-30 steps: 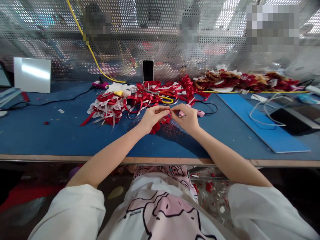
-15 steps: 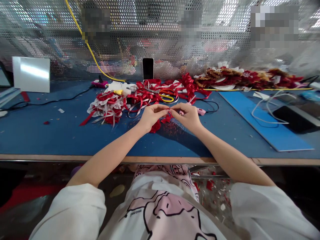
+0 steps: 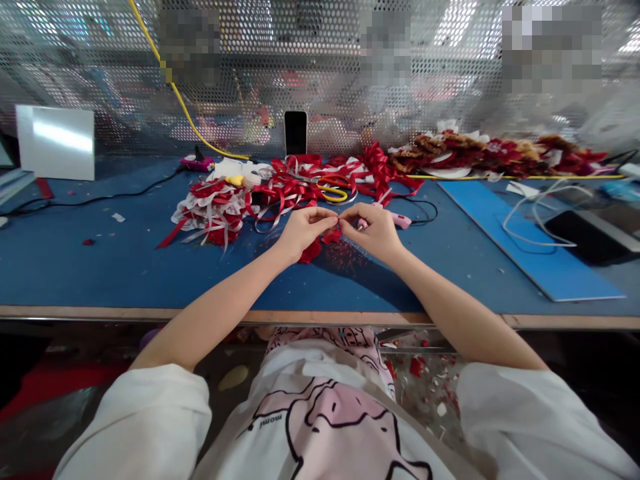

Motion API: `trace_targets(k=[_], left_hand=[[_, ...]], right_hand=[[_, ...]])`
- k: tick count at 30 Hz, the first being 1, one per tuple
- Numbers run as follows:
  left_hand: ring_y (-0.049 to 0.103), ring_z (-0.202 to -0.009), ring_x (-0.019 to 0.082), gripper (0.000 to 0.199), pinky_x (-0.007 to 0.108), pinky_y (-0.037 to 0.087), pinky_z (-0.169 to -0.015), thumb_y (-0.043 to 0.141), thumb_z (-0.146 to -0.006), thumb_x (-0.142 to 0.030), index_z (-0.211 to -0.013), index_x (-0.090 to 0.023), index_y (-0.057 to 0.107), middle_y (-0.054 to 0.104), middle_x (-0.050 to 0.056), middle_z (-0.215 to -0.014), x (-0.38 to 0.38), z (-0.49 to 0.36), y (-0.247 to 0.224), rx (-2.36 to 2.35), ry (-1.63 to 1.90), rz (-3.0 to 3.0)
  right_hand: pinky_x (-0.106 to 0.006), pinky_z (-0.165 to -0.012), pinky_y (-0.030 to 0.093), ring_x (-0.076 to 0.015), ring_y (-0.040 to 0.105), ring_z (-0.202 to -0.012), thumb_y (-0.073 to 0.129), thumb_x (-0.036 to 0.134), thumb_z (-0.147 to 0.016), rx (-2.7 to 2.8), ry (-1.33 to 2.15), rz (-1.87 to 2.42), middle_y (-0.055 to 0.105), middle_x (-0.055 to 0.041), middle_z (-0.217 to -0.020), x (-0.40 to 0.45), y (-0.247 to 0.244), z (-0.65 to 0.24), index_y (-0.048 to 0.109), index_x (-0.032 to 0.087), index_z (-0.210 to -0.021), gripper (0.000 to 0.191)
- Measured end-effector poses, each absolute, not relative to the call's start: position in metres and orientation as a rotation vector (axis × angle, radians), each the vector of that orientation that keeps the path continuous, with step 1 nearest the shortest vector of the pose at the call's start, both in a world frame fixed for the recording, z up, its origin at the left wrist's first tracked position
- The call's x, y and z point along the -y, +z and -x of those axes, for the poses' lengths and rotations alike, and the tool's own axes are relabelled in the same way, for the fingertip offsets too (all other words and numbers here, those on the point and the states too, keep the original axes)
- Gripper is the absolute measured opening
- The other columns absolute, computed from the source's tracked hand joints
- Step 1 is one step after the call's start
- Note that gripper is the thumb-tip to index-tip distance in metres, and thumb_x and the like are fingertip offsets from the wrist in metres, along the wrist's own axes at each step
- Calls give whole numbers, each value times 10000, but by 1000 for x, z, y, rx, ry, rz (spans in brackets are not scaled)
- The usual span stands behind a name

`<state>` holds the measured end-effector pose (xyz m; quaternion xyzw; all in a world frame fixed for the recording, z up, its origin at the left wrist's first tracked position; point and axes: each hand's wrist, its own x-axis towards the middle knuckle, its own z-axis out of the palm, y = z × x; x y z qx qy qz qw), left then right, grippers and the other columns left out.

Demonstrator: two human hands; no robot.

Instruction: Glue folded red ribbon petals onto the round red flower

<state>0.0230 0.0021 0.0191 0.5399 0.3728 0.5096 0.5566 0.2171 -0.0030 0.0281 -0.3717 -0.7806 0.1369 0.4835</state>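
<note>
My left hand [image 3: 306, 232] and my right hand [image 3: 373, 230] meet fingertip to fingertip over the middle of the blue table. Both are pinched closed around a tiny red piece, mostly hidden by the fingers. Red scraps [image 3: 311, 251] lie just below them on the tabletop. Behind my fingers spreads a tangle of red and white ribbon [image 3: 295, 193], with yellow-handled scissors [image 3: 334, 194] in it. A pink glue gun [image 3: 401, 221] is partly hidden behind my right hand. Left of my hands sits a pile of red and white lace bows [image 3: 213, 213].
A phone [image 3: 295, 133] stands against the perforated metal screen [image 3: 330, 87]. At the right are a blue board [image 3: 525, 240], a white cable and a black device [image 3: 593, 237]. Red and brown bows [image 3: 465, 155] are heaped at the back right. A white panel [image 3: 56, 143] stands far left.
The view has shifted slightly. My hands stay pinched together in nearly the same place, and less red shows between the fingertips.
</note>
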Motion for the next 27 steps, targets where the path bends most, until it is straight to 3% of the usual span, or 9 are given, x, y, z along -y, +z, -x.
trace_targets(k=[5,15,22,27], left_hand=[[721,-786,136,217,331,608,-859,841,-821,-207,-1015,-159,756,785,32,-875,-3,-22,21,-898,1225,-1297],[692,-709,109,320,243,542,-728,845,-789,-125,-1053,-172,671,757,-8,-778,-3,-19,24,-871,1178,-1331],[729,-740,147,284,288,568,-733,782,-883,-214,-1131,-145,664,777,51,-841,-4,-16,31,-851,1047,-1262],[730,-775,136,389,292,571,-807,811,-837,-157,-1188,-155,644,772,23,-847,-4,-15,32,-855,1039,-1271]], right_hand=[[-343,-762,574,-187,724,-798,685,241,-869,1883,334,923,810,-46,-895,5,30,-218,789,216,-927,121],[-293,-621,483,-137,607,-653,665,275,-850,1916,485,954,754,-27,-772,3,28,-217,755,200,-839,118],[-288,-616,461,-128,567,-640,637,227,-778,1883,481,944,689,-2,-708,2,27,-216,692,199,-789,62],[-305,-647,490,-145,589,-667,652,258,-805,1883,456,956,720,-11,-739,2,28,-215,732,214,-807,92]])
